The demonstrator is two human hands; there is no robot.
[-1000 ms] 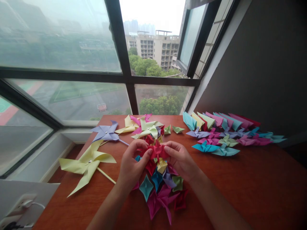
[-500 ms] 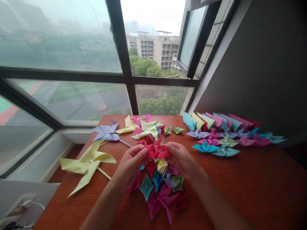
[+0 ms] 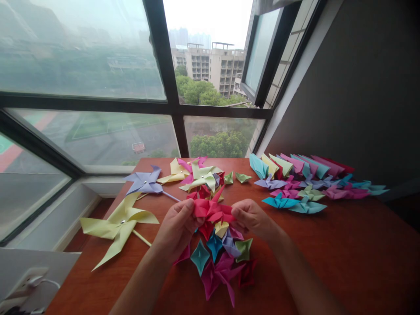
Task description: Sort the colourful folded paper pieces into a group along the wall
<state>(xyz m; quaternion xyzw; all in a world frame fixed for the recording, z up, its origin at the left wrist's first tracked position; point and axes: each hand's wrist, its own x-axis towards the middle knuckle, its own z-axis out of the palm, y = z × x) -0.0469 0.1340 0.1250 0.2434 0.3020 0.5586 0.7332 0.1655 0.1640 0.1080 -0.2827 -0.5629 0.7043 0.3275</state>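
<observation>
Between my hands, a red folded-paper piece (image 3: 215,210) is held above the middle of the table. My left hand (image 3: 179,223) pinches its left end between thumb and fingers. At the other end, my right hand (image 3: 251,218) grips the red paper with thumb and fingertips. Just below lie small folded pieces, among them a teal one (image 3: 200,257), a blue one (image 3: 214,246), a green one (image 3: 244,250) and a dark red one (image 3: 247,273). A magenta folded figure (image 3: 219,275) rests nearest to me.
On the left of the brown table (image 3: 328,253) lie a yellow pinwheel (image 3: 123,222) and a purple pinwheel (image 3: 144,181). More pinwheels (image 3: 201,175) stand at the back. Paper cranes (image 3: 306,204) fill the back right. A window frame (image 3: 131,105) rises behind.
The red piece has turned slightly and looks wider, its left end higher. My right hand has moved a little to the right and down, my left hand slightly left.
</observation>
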